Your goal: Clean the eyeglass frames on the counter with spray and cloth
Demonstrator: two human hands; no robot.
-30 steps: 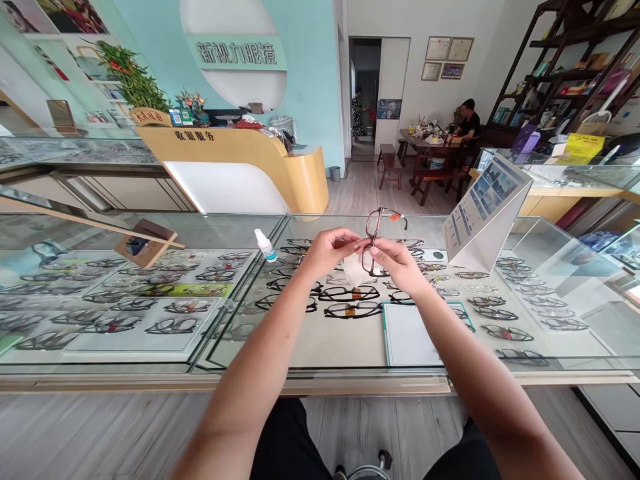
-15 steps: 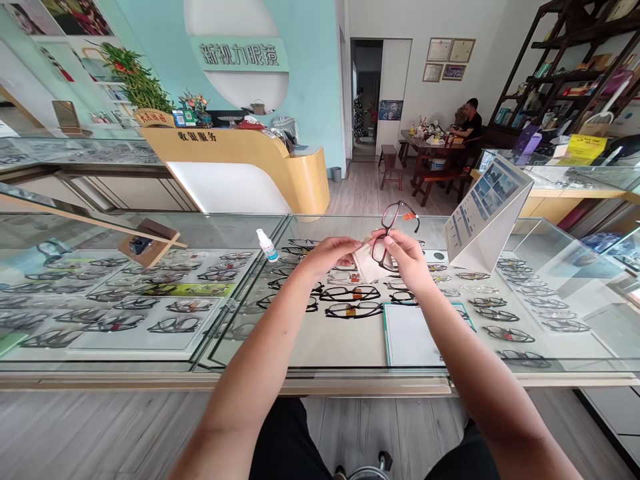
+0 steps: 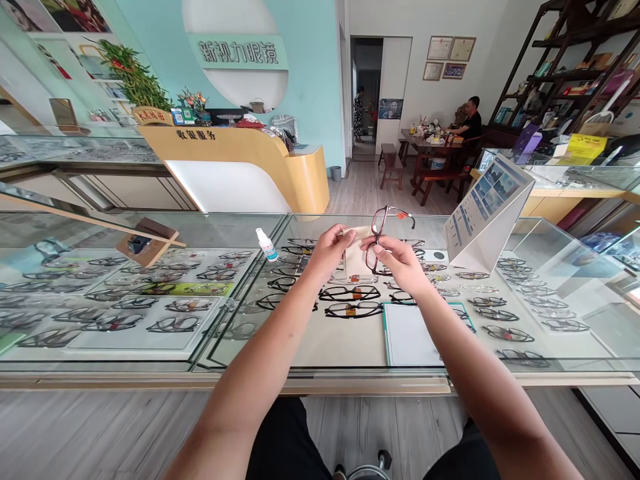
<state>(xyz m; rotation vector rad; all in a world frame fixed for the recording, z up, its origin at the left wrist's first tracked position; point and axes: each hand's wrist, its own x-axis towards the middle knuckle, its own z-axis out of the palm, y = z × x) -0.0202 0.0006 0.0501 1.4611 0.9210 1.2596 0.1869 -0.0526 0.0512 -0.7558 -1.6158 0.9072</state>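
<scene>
In the head view, at centre frame, your left hand (image 3: 327, 255) pinches the cloth (image 3: 355, 259), which has slid left of the glasses (image 3: 379, 221), baring the lower lens more; your right hand (image 3: 404, 265) clasps them (bottle (image 3: 267, 246) standing left).

Glass display counter (image 3: 330, 347) up front, rows of eyeglasses (image 3: 350, 293) showing beneath its top. On glass now: spray bottle (image 3: 267, 245), left of centre; wooden stand (image 3: 151, 243) farther left; tent-shaped display card (image 3: 485, 212) over right, printed face showing.
</scene>
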